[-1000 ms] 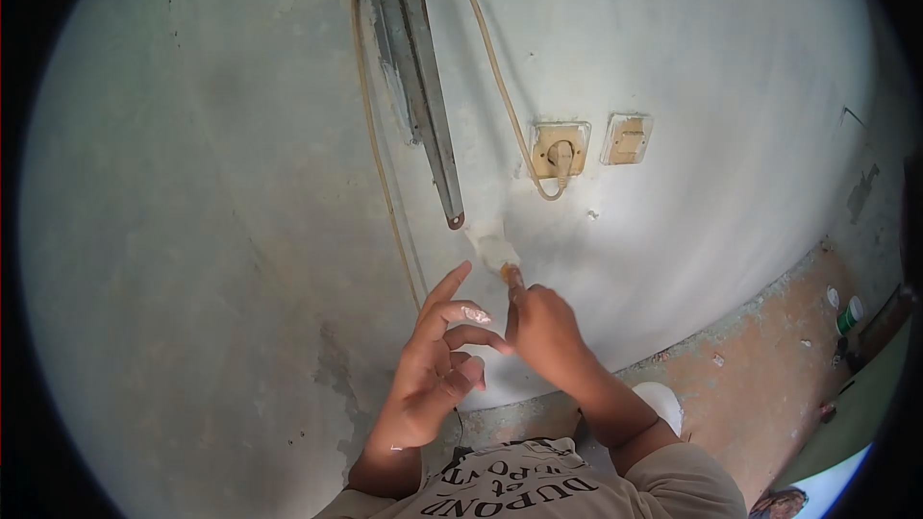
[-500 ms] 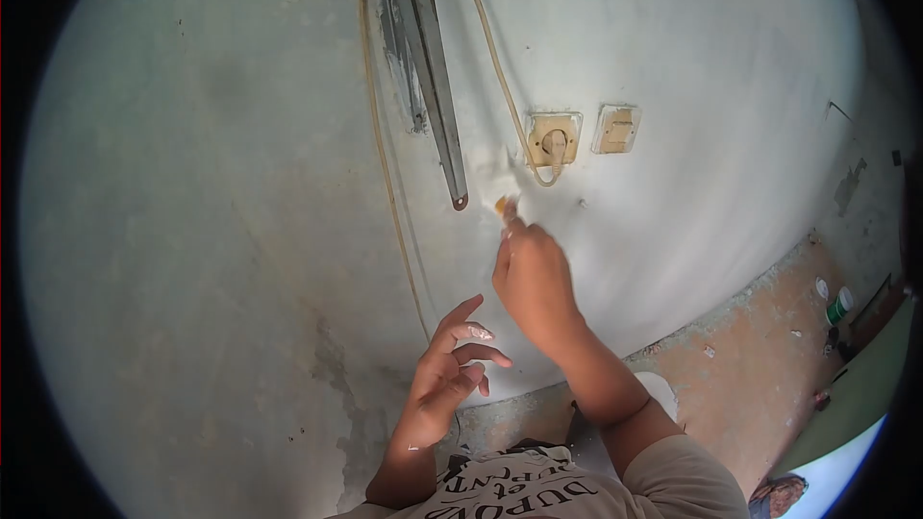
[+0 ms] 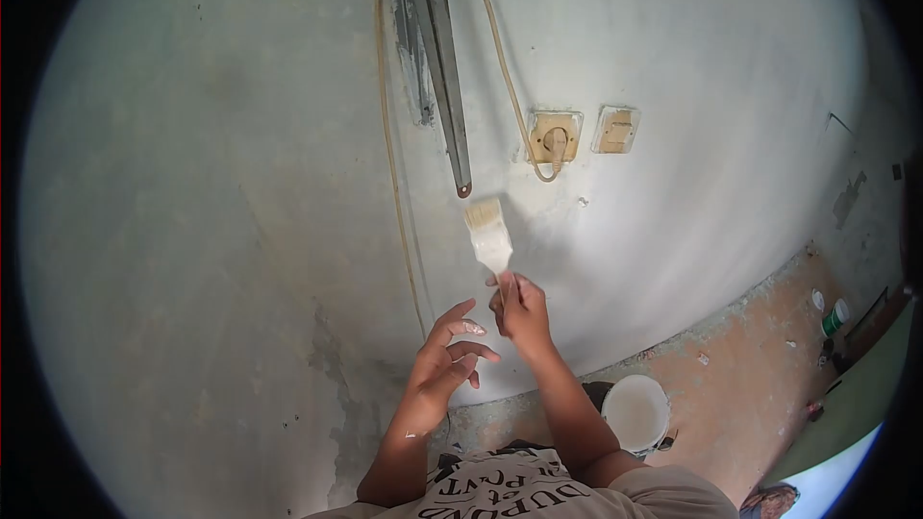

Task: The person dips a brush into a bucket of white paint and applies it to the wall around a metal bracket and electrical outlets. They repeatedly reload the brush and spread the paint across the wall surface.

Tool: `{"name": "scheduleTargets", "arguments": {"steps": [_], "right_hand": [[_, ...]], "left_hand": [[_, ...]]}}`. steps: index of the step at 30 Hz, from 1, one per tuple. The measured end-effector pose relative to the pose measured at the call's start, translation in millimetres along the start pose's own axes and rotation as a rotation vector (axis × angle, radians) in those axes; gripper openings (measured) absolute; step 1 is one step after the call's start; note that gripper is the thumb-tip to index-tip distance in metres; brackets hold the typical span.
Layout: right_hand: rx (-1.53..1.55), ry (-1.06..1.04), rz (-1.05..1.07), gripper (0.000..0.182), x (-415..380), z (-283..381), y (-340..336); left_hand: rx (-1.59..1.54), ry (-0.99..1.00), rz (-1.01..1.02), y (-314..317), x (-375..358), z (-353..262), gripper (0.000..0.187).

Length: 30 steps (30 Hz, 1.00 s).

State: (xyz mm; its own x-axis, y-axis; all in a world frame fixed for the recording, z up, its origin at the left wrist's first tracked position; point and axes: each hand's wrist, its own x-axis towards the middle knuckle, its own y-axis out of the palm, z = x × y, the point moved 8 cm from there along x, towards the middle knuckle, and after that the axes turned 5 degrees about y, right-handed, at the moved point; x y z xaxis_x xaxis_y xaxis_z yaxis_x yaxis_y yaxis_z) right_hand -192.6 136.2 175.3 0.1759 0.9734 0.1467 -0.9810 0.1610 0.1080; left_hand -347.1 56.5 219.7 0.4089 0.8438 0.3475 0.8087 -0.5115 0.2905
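Observation:
My right hand (image 3: pixel 520 309) is closed round the handle of a paintbrush (image 3: pixel 491 238), its pale bristles pointing up toward the wall. White paint coats the brush's ferrule. The bristles sit just below the lower tip of a grey metal bracket (image 3: pixel 444 77). To the left and slightly lower, my left hand (image 3: pixel 445 360) is held up with its fingers apart and bent, holding nothing. Whitish paint marks one of its fingers and the wrist. Behind both hands stands a pale painted wall (image 3: pixel 240 183).
A cream cable (image 3: pixel 492 29) loops from the bracket to a plugged socket (image 3: pixel 555 139), with a switch (image 3: pixel 616 130) beside it. At lower right on the worn floor (image 3: pixel 731 365) stands a white bucket (image 3: pixel 636 413). Farther right lies a green and white container (image 3: pixel 835 317).
My right hand has come down and back from beside the socket, bringing the paintbrush into full view. The white bucket is now more exposed. My left hand has hardly moved.

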Motion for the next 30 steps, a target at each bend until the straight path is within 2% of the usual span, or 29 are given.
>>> {"name": "scheduleTargets", "arguments": {"steps": [2, 5, 9, 11, 15, 17, 20, 24, 26, 27, 29, 30], "right_hand": [[0.045, -0.066, 0.037, 0.039, 14.9, 22.0, 9.8], [0.164, -0.065, -0.009, 0.042, 44.7, 46.6, 15.7], [0.108, 0.021, -0.085, 0.043, 66.3, 38.1, 10.4], [0.174, 0.195, -0.053, 0.047, 52.4, 16.2, 11.0], [0.246, 0.37, 0.024, 0.048, 16.6, -44.8, -7.0], [0.26, 0.567, 0.144, 0.046, -4.6, -71.9, -13.9], [0.135, 0.649, 0.086, 0.046, -28.4, -67.3, -28.0], [0.035, 0.577, 0.101, 0.048, -25.7, -16.6, -25.9], [-0.031, 0.354, 0.065, 0.045, -13.3, 30.9, -17.7], [-0.027, 0.346, 0.064, 0.045, -7.6, 44.0, -11.8], [-0.096, 0.083, 0.026, 0.043, 8.0, 83.4, -1.3], [-0.09, 0.078, 0.025, 0.043, 24.1, 80.8, 4.2]], "left_hand": [[0.005, 0.0, 0.008, 2.5, -0.1, 1.1, 0.041], [0.008, -0.001, 0.019, 6.6, -2.2, 1.6, 0.041], [0.014, -0.013, 0.034, 5.8, -5.7, 6.0, 0.041], [0.015, -0.027, 0.025, 3.9, -6.6, 7.7, 0.042], [-0.004, -0.024, 0.011, 0.8, -10.4, 9.3, 0.043], [-0.018, -0.022, 0.016, 0.7, -11.2, 9.8, 0.043], [-0.02, -0.003, 0.025, 1.0, -11.0, 10.6, 0.043], [-0.005, -0.011, 0.032, 8.2, -7.1, 10.3, 0.043], [0.004, 0.007, 0.044, 12.8, -4.6, 8.2, 0.043], [-0.011, 0.017, 0.059, 15.9, -4.6, 7.5, 0.043], [-0.019, 0.026, 0.08, 20.7, -4.6, 6.8, 0.043], [-0.014, 0.015, 0.077, 22.1, -5.0, 7.6, 0.042]]}}
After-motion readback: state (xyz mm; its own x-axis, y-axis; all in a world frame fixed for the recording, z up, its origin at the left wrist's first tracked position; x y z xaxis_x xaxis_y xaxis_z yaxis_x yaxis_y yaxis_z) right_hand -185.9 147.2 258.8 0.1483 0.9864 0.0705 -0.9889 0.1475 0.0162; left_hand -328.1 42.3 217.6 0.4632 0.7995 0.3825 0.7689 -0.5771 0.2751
